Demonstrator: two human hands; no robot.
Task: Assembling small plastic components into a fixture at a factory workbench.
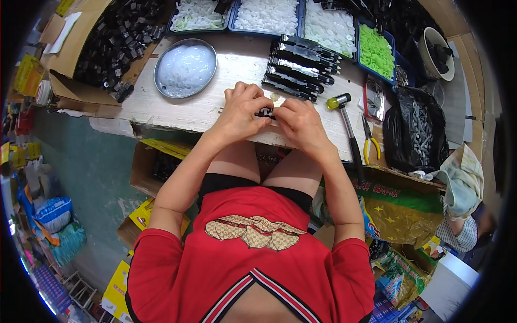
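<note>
Near the front edge of the white worktable, my left hand (246, 110) and my right hand (301, 123) meet around a small black part (265, 112). Fingers of both hands are closed on it, and they cover most of its shape. Just beyond them lies a stack of long black metal-and-plastic assemblies (299, 65), set side by side. A hammer (344, 121) with a yellow-and-black head lies to the right of my right hand. Beside it rest pliers with yellow handles (371, 142). Left of my left hand stands a round metal dish (211, 79) heaped with whitish, glossy grease (186, 64).
Blue trays along the back hold white pieces (266, 16) and green pieces (376, 51). A cardboard box (81, 99) of black parts stands at the left. To the right are a black bag (398, 134) of metal pins and a cream bucket (449, 72). Another person's arm (460, 231) shows at right.
</note>
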